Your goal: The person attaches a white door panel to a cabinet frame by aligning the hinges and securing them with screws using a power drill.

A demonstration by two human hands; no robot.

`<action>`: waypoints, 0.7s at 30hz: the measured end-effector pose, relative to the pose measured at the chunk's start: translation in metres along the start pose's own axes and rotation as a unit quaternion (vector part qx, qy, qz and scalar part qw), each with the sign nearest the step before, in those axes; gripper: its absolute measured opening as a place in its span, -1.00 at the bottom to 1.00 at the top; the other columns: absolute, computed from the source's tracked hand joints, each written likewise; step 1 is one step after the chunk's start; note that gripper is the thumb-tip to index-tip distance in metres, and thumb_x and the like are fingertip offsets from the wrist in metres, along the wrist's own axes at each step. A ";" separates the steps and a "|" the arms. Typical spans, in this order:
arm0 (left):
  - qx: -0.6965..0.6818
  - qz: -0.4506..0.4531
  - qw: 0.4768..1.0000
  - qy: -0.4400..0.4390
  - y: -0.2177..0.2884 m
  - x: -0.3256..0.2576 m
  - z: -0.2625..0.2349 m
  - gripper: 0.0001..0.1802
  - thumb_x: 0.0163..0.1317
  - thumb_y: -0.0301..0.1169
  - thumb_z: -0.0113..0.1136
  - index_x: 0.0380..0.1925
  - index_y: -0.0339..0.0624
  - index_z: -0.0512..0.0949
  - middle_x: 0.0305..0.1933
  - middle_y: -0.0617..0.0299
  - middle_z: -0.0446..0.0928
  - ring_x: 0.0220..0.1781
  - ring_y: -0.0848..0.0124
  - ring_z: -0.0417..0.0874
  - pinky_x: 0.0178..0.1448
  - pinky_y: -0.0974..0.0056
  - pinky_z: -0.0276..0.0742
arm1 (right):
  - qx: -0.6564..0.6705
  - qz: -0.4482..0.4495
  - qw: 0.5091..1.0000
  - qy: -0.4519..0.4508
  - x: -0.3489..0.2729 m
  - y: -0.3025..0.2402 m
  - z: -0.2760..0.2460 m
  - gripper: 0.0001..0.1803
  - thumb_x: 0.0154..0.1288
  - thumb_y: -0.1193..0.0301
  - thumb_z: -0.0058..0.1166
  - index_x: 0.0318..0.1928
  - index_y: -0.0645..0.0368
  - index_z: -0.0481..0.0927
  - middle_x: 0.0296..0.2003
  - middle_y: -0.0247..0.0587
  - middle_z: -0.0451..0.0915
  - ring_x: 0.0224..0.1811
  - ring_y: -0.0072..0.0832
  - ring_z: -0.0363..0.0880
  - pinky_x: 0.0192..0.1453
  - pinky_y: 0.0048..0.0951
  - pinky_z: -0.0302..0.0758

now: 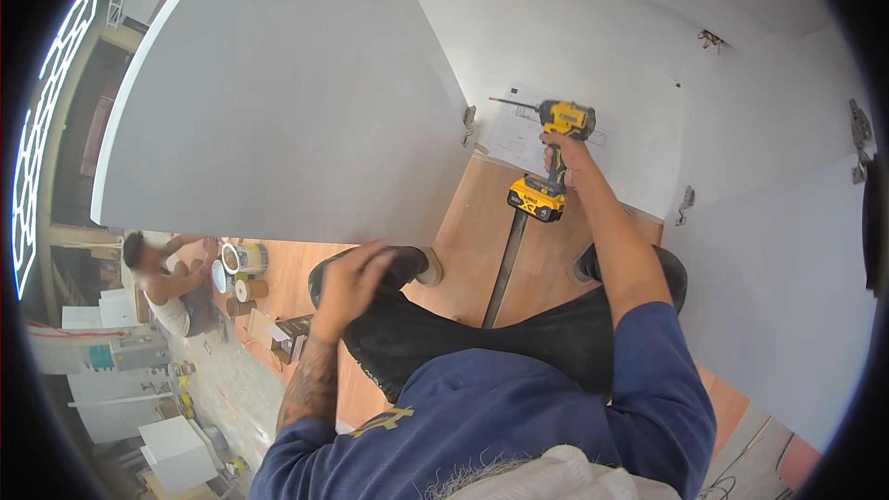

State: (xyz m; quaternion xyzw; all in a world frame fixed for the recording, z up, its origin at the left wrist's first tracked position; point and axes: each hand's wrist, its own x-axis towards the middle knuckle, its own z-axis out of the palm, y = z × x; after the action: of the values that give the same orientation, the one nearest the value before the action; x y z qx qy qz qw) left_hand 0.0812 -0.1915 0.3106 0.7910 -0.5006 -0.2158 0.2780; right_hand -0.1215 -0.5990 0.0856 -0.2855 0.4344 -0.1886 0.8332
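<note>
My right hand [567, 156] grips a yellow and black cordless drill [554, 153], its bit pointing left toward a metal hinge [469, 123] on the edge of a large open white cabinet door [278, 102]. A sheet of paper [519, 134] lies behind the drill inside the white cabinet. My left hand [350, 282] hangs blurred over my left knee, fingers loosely curled, holding nothing. I stand in dark trousers and shoes on a wooden surface [482, 213].
White cabinet panels [778, 204] with hinges [683, 204] close in on the right. Far below at left a person [167, 287] crouches by paint buckets [243, 259] on the floor, near white boxes [176, 449].
</note>
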 end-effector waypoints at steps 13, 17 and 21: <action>0.184 -0.085 0.953 0.226 -0.085 -0.054 0.016 -0.50 0.42 -0.33 0.30 0.24 -0.39 0.45 0.07 -0.03 0.56 0.05 0.12 0.69 0.19 0.11 0.62 | 0.021 0.053 0.998 -0.032 0.099 0.088 -0.016 -0.79 0.20 0.37 0.43 -0.21 0.04 0.64 -0.59 -0.38 0.54 -0.67 -0.49 0.46 -0.54 -0.33 0.43; 0.174 -0.101 0.954 0.223 -0.087 -0.052 0.014 -0.59 0.46 -0.30 0.26 0.13 -0.39 0.50 -0.03 -0.05 0.60 -0.03 0.11 0.74 0.12 0.10 0.65 | 0.023 0.051 0.998 -0.030 0.106 0.095 -0.018 -0.77 0.20 0.35 0.43 -0.18 0.03 0.65 -0.58 -0.40 0.54 -0.65 -0.50 0.46 -0.54 -0.35 0.41; 0.168 -0.099 0.953 0.232 -0.086 -0.047 0.013 -0.63 0.47 -0.28 0.24 0.06 -0.38 0.52 -0.09 -0.04 0.62 -0.07 0.12 0.76 0.10 0.10 0.65 | 0.037 0.055 0.997 -0.035 0.109 0.095 -0.020 -0.77 0.20 0.35 0.43 -0.18 0.04 0.65 -0.58 -0.41 0.54 -0.65 -0.50 0.46 -0.54 -0.36 0.40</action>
State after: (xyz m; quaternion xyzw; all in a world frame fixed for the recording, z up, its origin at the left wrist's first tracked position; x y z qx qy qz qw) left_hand 0.1115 -0.1220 0.2473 0.9002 -0.3703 0.0344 0.2266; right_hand -0.0720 -0.5938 -0.0515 -0.2363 0.4125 -0.1483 0.8672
